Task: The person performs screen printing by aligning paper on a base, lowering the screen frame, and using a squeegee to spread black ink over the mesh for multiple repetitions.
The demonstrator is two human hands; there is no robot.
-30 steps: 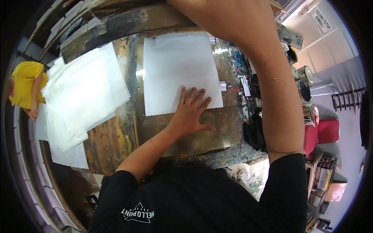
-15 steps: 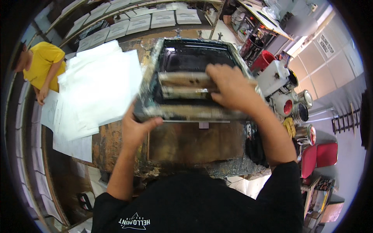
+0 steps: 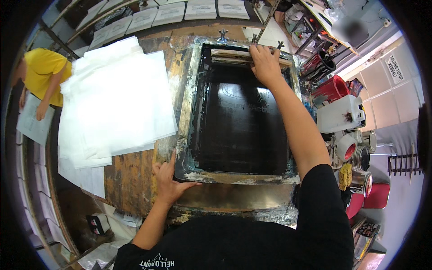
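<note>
A screen printing frame (image 3: 183, 121) with a dark, glossy mesh lies on the worn wooden table in front of me. At its far end, my right hand (image 3: 265, 63) grips the wooden handle of a squeegee (image 3: 231, 56) that spans much of the mesh. My left hand (image 3: 166, 182) is at the frame's near left corner, thumb and forefinger spread along the two edges, the other fingers bent. Faint lettering and a curved shape show in the mesh. Whatever lies beneath the frame is hidden.
White sheets (image 3: 117, 99) lie in a loose pile left of the frame. Wing-nut clamps (image 3: 222, 36) stand at its far edge. Cans, a white jug (image 3: 339, 113) and a red bucket (image 3: 330, 90) crowd the right side. A person in yellow (image 3: 45, 74) holds a sheet (image 3: 36, 118) at far left.
The frame has come down from a raised tilt to lie flat. My right hand and the squeegee are now at its far end. The person in yellow now holds a sheet away from the pile.
</note>
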